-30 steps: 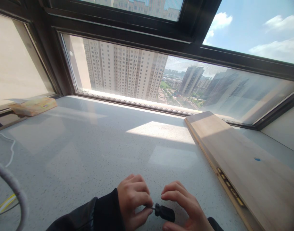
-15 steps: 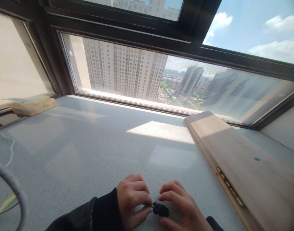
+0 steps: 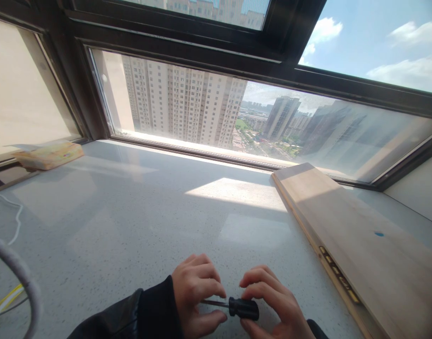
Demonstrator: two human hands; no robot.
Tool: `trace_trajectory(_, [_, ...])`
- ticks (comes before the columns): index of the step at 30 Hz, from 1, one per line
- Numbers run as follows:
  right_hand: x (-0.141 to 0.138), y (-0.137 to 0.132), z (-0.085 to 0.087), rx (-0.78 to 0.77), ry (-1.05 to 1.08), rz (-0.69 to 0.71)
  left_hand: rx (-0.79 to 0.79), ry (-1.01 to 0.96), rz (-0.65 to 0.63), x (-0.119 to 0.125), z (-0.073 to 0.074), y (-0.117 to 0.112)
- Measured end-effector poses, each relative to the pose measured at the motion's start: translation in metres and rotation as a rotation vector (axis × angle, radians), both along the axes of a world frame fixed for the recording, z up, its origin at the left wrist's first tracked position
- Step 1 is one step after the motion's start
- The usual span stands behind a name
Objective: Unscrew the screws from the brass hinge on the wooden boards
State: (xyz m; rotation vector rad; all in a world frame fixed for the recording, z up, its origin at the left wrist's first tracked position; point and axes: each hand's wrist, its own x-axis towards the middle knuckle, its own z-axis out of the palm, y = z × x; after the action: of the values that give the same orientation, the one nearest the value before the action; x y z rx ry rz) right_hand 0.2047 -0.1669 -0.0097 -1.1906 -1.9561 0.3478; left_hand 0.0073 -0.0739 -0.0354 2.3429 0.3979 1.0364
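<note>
A small screwdriver [image 3: 243,308] with a black handle and thin metal shaft lies crosswise between my hands, low in the view. My right hand [image 3: 272,303] pinches the handle, thumb below and fingertips above. Around the shaft, my left hand [image 3: 199,296] is open: its thumb and forefinger stand apart, with the shaft passing between them. The shaft's tip is hidden behind the left hand. Beneath both hands is the pale speckled stone surface [image 3: 138,226].
To the right, a long wooden board [image 3: 343,221] lies slanted toward the window [image 3: 187,103]. A yellowish block [image 3: 53,155] sits at the far left. A grey curved tube [image 3: 28,287] and a white cable [image 3: 18,221] are at the left edge.
The screwdriver has slid a little right with my right hand, baring more of its shaft. My left thumb and forefinger have parted from the shaft.
</note>
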Motion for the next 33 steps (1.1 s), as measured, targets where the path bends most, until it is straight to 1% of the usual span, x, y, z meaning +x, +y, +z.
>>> trace_trajectory(7, [0.0022,0.0013,-0.0016,-0.005,-0.010,0.030,-0.007,0.031,-0.020,0.0004,-0.0025,0.0009])
trace_trajectory(15, [0.0025,0.0013,-0.0014,-0.017,-0.009,0.028,0.012,0.069,-0.036,0.0009,-0.0006,0.0001])
trace_trajectory(20, [0.0031,0.0026,0.0010,0.016,0.008,0.030,0.010,0.004,-0.004,0.0021,0.0014,-0.0017])
trace_trajectory(23, [0.0038,0.0015,0.0011,0.032,0.033,0.003,0.014,-0.015,0.006,0.0021,0.0021,-0.0017])
trace_trajectory(25, [0.0041,0.0006,0.0006,0.025,0.040,-0.013,0.016,-0.016,0.005,0.0018,0.0020,-0.0013])
trace_trajectory(33, [0.0044,0.0020,-0.0016,0.003,0.019,0.006,0.014,-0.021,-0.007,0.0014,0.0001,-0.0009])
